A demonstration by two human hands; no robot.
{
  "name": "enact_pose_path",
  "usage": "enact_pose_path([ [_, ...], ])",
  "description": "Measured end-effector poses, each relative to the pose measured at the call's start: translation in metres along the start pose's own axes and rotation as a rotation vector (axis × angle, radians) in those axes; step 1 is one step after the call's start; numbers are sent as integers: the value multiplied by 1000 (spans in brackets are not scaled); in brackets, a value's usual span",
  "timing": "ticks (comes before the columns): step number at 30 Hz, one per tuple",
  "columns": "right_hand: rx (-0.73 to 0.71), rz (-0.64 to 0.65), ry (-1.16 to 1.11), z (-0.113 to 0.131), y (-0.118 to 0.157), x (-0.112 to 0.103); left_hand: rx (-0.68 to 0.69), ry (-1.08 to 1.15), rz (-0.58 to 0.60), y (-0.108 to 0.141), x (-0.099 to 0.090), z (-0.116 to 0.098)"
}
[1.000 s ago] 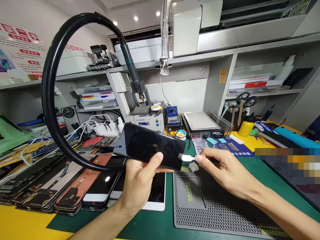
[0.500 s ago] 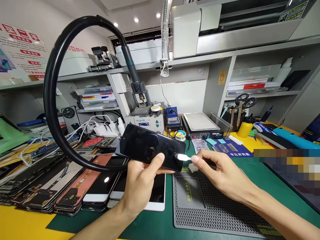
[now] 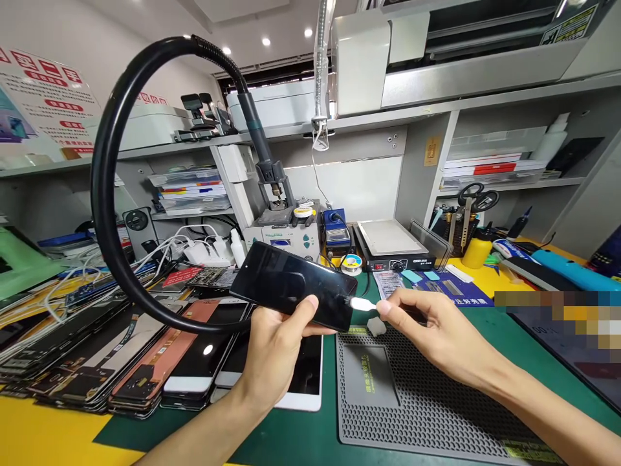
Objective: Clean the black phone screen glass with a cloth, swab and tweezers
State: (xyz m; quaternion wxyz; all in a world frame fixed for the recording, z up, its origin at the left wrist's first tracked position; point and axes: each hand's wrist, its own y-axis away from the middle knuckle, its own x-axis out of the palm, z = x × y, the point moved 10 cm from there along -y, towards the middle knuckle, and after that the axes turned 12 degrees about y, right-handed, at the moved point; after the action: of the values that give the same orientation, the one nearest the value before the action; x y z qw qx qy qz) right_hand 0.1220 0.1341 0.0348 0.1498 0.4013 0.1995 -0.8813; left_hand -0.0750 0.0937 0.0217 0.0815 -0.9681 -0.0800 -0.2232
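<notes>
My left hand point(image 3: 284, 346) is closed around the lower edge of a black smartphone point(image 3: 291, 281), thumb lying on its dark glass. The phone is held up above the bench, tilted so that its right end sits lower. Between the thumb and fingers of my right hand point(image 3: 427, 323) is a small brush point(image 3: 363, 305) with a white head and dark bristles. Its bristle tip is at the phone's right end and seems to touch the glass. Most of the brush's handle is hidden by my fingers. A crumpled whitish scrap point(image 3: 376, 326) lies below the brush.
A grey perforated mat point(image 3: 412, 414) covers the green bench mat point(image 3: 310, 440). Phone screens and phones point(image 3: 140, 356) lie stacked on the left, under a looping black hose point(image 3: 104, 181). Behind stand a hot air station point(image 3: 284, 239), a soldering station point(image 3: 336, 230) and a heating plate point(image 3: 392, 237).
The brush and my right hand have shifted slightly right along the phone's end. The phone has tilted a little, changing the reflection on its glass. My left hand keeps its grip.
</notes>
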Motion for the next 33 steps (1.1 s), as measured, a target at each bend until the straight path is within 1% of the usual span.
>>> enact_pose_path([
  [3,-13,41,4,2,0,8,-11,11,21,-1,3,0],
  [5,-20,54,34,-3,-2,8,-3,41,10,-3,2,-1],
  [8,2,51,58,-17,-6,2,8,71,-12,-5,-1,-2],
  [10,10,29,53,-22,-7,-5,16,59,-11,-4,-1,-4],
  [12,-1,5,30,-20,-7,-9,22,37,-5,-3,0,-5],
  [14,-16,-1,4,-14,-6,-9,27,27,3,-2,0,-5],
  [19,5,45,-54,-4,-2,5,13,14,26,0,2,-2],
  [23,-1,103,-10,-10,-3,11,-6,52,10,-2,-1,1],
  [25,9,112,20,-17,-5,8,-11,59,-10,-2,-3,1],
  [28,16,74,20,-22,-7,-1,-11,44,-18,-3,-5,2],
  [31,6,30,-13,-16,-6,-6,-11,33,-17,-3,-4,2],
  [33,10,39,-56,-11,-4,-2,-14,21,-6,-3,-2,3],
])
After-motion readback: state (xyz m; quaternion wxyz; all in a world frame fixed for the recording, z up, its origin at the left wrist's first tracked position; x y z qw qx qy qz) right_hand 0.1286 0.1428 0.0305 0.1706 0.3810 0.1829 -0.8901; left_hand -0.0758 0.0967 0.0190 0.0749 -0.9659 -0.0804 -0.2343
